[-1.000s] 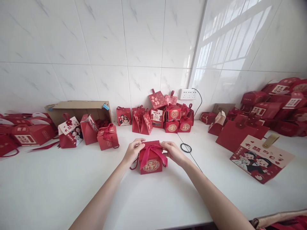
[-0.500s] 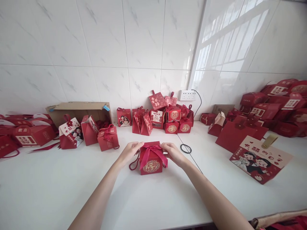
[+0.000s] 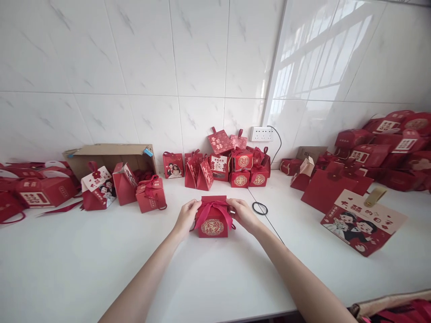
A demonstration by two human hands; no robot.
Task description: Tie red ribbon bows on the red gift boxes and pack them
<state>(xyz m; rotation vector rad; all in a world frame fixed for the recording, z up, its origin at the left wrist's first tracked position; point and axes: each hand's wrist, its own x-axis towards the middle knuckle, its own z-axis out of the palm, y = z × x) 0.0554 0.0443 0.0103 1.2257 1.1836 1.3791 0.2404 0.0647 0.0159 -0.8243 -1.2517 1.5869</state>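
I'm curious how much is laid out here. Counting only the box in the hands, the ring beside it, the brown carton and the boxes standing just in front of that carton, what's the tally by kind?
Red gift boxes: 4 (ribboned box between left hand and right hand; cartoon-print box; plain red box; bow-tied box)
Black ring: 1
Brown carton: 1
Total: 6

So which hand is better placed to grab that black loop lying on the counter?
Probably the right hand: the black loop lies just beyond its fingers, on the right of the red box. The left hand sits on the box's far side.
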